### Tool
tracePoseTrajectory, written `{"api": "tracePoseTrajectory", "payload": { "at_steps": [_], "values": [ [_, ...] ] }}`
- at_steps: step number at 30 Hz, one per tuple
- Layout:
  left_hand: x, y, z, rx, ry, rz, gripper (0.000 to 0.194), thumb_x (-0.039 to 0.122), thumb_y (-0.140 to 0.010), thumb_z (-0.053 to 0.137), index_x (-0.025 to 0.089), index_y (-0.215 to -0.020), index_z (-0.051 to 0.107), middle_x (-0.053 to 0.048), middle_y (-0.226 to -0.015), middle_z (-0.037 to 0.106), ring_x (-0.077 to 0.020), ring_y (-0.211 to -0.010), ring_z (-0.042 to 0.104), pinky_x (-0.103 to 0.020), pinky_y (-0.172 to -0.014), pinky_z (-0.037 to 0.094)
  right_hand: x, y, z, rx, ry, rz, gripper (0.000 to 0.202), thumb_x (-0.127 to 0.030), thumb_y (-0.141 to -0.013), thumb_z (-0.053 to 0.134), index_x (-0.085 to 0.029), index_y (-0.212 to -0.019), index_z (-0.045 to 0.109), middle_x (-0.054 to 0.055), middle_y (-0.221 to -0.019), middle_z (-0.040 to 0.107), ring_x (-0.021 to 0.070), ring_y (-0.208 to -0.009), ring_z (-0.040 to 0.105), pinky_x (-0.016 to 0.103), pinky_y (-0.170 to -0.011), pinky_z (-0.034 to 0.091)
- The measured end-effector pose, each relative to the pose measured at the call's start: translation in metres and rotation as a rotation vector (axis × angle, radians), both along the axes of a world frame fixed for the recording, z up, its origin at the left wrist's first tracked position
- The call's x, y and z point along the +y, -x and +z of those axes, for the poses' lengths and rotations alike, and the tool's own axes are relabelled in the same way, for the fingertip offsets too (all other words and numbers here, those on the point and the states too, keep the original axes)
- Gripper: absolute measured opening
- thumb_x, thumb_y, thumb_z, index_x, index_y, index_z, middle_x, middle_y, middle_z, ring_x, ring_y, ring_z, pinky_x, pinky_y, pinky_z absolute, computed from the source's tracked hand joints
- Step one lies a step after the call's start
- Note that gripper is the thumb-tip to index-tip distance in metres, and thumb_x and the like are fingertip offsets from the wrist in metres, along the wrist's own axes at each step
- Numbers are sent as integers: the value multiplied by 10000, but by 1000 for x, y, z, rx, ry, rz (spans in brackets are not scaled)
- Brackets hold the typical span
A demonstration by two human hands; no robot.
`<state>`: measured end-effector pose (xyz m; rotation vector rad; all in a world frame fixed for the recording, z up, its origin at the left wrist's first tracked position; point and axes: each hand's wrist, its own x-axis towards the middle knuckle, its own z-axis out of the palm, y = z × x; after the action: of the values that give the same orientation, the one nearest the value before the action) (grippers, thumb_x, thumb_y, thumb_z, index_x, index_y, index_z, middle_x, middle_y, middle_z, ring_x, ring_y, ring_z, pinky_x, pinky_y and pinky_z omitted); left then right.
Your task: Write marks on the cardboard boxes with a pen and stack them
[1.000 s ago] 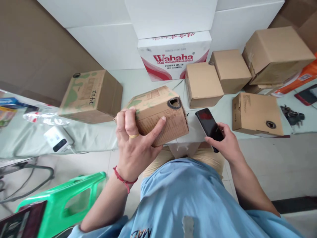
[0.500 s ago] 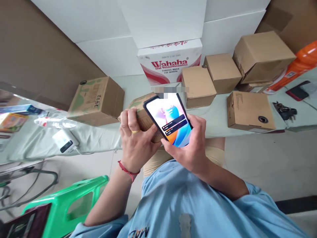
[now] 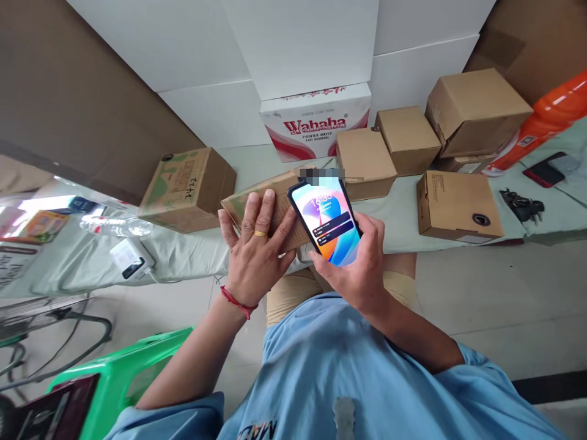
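Note:
My right hand (image 3: pixel 362 263) holds a black-edged smartphone (image 3: pixel 328 223) with its lit screen facing up, thumb along the lower left edge. The phone is tilted, over the right part of a brown cardboard box (image 3: pixel 279 186). On that box lies my left hand (image 3: pixel 259 250), palm down, fingers spread, with a ring on one finger and a red cord at the wrist. The phone and my left hand hide part of the box. To the left stands another carton (image 3: pixel 188 189) marked 2472.
Behind is a white Wahaha box (image 3: pixel 316 125). Several brown boxes (image 3: pixel 367 159), an orange bottle (image 3: pixel 550 116) and keys (image 3: pixel 523 206) are on the right. At left are a clear bottle (image 3: pixel 117 226) and a white device (image 3: pixel 132 258); below, a green stool (image 3: pixel 114 366).
My left hand has gone from curled around the box to spread flat on it, and more of the box shows. The phone has shifted slightly right.

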<state>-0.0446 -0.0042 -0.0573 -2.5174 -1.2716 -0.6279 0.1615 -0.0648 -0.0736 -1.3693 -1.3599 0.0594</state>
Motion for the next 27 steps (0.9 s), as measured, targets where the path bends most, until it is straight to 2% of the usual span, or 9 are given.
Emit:
{"api": "tracePoseTrajectory", "payload": {
  "at_steps": [4,11,13,15,17,18,21,24,27],
  "values": [
    [3,3,1,38,-13,-47,889,419,-966,788,312,-1747,377,-156,-1852,251,-380,-1731,247,-609,-1415,-35,1,-1,1,12,-6,-11,777,-520,-872,833,-237,-1481,442,138,-1310,563,322,-1210,639,580,-1049,636],
    [0,3,0,56,-14,-43,893,392,-961,786,328,-1748,369,-150,-1859,229,-399,-1726,254,-641,-1413,-9,2,1,5,11,-15,0,776,-549,-891,813,-243,-1491,428,142,-1328,554,323,-1235,631,586,-1067,626],
    [-2,3,0,62,-23,-23,896,413,-945,810,340,-1736,396,-150,-1848,284,-420,-1739,195,-677,-1405,31,2,-1,4,7,-20,-1,777,-542,-886,817,-247,-1492,431,141,-1327,559,324,-1234,630,586,-1063,623],
    [-3,4,1,60,-32,7,887,443,-910,854,364,-1702,460,-144,-1826,352,-453,-1752,44,-737,-1381,57,2,-7,-1,-5,-25,-16,784,-533,-878,829,-245,-1493,439,143,-1327,569,322,-1231,631,577,-1058,619],
    [-3,4,3,56,-33,23,852,490,-871,893,387,-1643,548,-143,-1801,401,-488,-1739,-80,-799,-1348,61,3,-20,-11,-21,-16,-55,796,-536,-861,847,-241,-1488,455,142,-1323,577,322,-1235,630,568,-1054,614],
    [-2,4,5,56,-26,24,833,516,-853,907,393,-1611,586,-145,-1793,410,-504,-1735,-89,-816,-1337,60,3,-28,-18,-27,3,-84,800,-540,-849,852,-241,-1481,465,140,-1322,578,323,-1238,629,565,-1050,612],
    [2,2,11,67,14,36,840,546,-805,945,409,-1570,627,-145,-1816,354,-541,-1731,35,-806,-1337,70,2,-60,-44,-41,128,-188,805,-552,-802,852,-241,-1453,494,134,-1325,571,334,-1246,624,561,-1032,605],
    [7,1,19,87,65,77,887,423,-809,951,435,-1611,572,-139,-1875,196,-555,-1707,175,-802,-1328,96,-1,-90,-69,-40,272,-257,837,-565,-750,861,-216,-1431,524,147,-1327,570,354,-1237,626,579,-1040,581],
    [6,7,32,113,72,82,915,303,-795,926,438,-1621,555,-121,-1884,157,-551,-1685,240,-781,-1322,179,-5,-110,-85,-21,357,-296,838,-566,-730,865,-194,-1410,547,161,-1320,570,367,-1229,620,603,-1073,550]
  ]
}}
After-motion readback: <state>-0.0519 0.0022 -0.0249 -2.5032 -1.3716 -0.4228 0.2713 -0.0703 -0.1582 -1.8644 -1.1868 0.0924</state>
